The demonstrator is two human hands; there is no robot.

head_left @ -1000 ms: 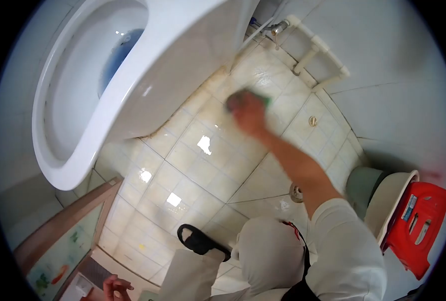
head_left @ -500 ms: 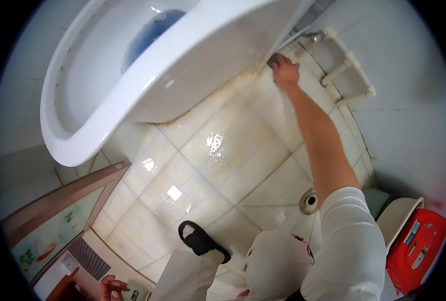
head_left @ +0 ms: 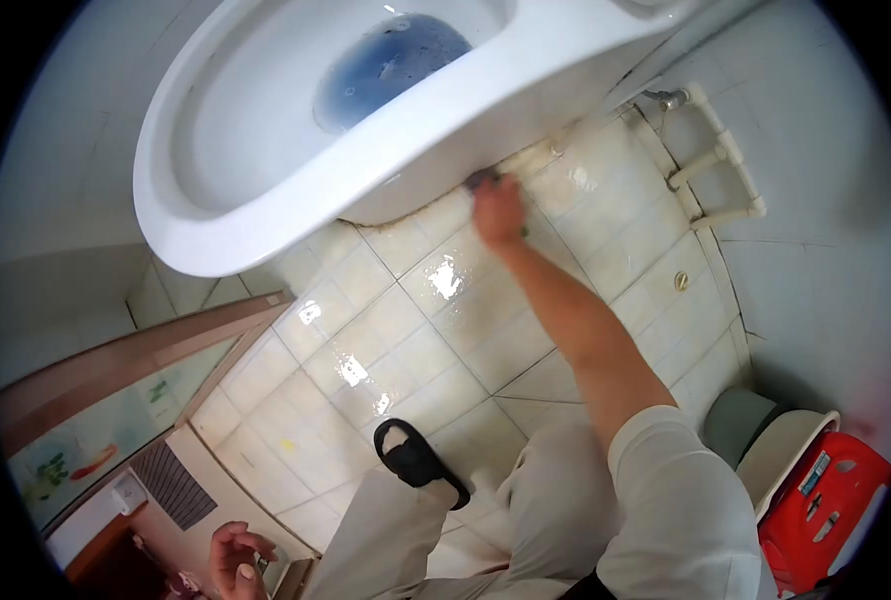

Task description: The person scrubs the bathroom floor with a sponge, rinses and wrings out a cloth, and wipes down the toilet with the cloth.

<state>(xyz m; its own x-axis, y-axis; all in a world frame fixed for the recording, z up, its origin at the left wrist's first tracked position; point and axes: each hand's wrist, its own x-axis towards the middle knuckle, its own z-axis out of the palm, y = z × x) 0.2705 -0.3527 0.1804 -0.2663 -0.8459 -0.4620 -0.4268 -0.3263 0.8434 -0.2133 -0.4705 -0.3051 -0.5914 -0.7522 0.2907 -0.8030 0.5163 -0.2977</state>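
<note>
My right hand (head_left: 498, 213) is closed on a dark grey scouring pad (head_left: 481, 179), slightly smeared by motion. The pad presses against the stained seam where the base of the white toilet (head_left: 360, 172) meets the wet tiled floor (head_left: 420, 345). Blue water (head_left: 390, 68) with small dark bits stands in the toilet bowl. At the lower left, my left hand (head_left: 240, 560) is held in the air with loosely bent fingers, apart and with nothing visible in them.
A cream pipe frame (head_left: 720, 150) is fixed along the right wall. Buckets (head_left: 740, 425) and a red plastic stool (head_left: 830, 515) stand at the lower right. A framed door panel (head_left: 125, 430) is at the left. My foot wears a black slipper (head_left: 415, 465).
My right hand has moved the scouring pad left along the toilet base, away from the wall corner. The view has shifted, showing more of the bowl. My left hand appears slightly higher.
</note>
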